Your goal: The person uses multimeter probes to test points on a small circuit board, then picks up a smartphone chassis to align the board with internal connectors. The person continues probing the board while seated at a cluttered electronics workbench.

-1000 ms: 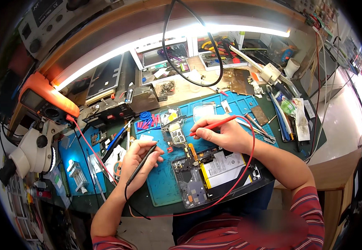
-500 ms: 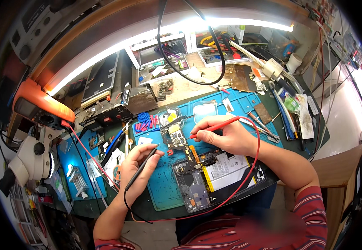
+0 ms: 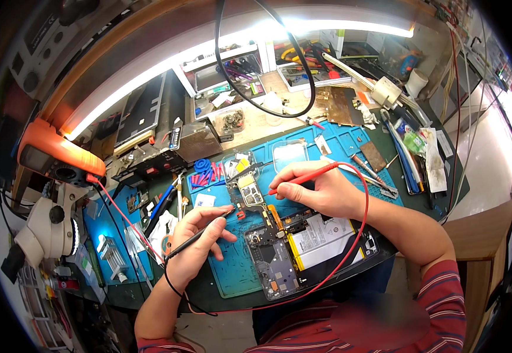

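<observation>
My left hand (image 3: pixel 192 240) pinches a black test probe (image 3: pixel 198 236), its tip close to the left edge of a narrow circuit board (image 3: pixel 250 191). From the other side, my right hand (image 3: pixel 322 191) grips a red test probe (image 3: pixel 310 178), the tip pointing down beside the board's right edge. Whether either tip touches the board is too small to tell. Below it lies an opened phone-like device (image 3: pixel 273 267) with a white battery (image 3: pixel 320 242) edged in yellow. An orange flex cable (image 3: pixel 274 216) runs between board and device.
Everything rests on a blue work mat (image 3: pixel 232 276). At the left stand an orange multimeter (image 3: pixel 61 153), wired to the probes, and a white microscope (image 3: pixel 47 229). Tweezers and tools (image 3: pixel 406 153) lie at right. A black cable loop (image 3: pixel 313 76) hangs overhead near a lit tube lamp.
My left hand has shifted slightly right, bringing the black probe's tip nearer the board, and its lower fingers have spread out. My right hand stays nearly still.
</observation>
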The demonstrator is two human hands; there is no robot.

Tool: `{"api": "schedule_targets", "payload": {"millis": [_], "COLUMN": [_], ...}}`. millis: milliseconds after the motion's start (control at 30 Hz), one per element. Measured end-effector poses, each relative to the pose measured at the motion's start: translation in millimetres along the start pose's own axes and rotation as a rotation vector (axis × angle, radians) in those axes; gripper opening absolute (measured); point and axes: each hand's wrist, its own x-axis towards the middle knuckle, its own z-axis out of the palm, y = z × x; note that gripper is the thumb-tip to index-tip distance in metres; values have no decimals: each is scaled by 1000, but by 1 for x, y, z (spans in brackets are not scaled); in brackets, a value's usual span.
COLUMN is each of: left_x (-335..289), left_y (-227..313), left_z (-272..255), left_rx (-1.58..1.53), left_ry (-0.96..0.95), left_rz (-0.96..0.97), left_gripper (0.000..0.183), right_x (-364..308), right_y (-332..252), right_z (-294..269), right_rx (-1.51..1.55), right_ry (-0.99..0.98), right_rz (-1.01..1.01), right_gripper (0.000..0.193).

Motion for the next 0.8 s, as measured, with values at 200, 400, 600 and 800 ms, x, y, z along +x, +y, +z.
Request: {"api": "schedule_targets", "payload": {"millis": [200, 400, 600, 800], "left_x": [4, 7, 8, 10], "left_y": [-3, 0, 1, 0], "left_z": [-6, -5, 0, 1], "left_rx": [-112, -109, -95, -81], "left_ry": [-28, -63, -33, -20], "left_rz": [-72, -93, -77, -82], "left_gripper": [28, 27, 26, 26], "right_x": [0, 0, 1, 1], "right_y": [-1, -1, 0, 1], "right_z": [0, 0, 0, 0], "right_rx": [10, 2, -3, 10], "right_ry": [-9, -16, -13, -27], "right_rz": [13, 12, -11, 7], "right_gripper": [26, 26, 26, 26]}}
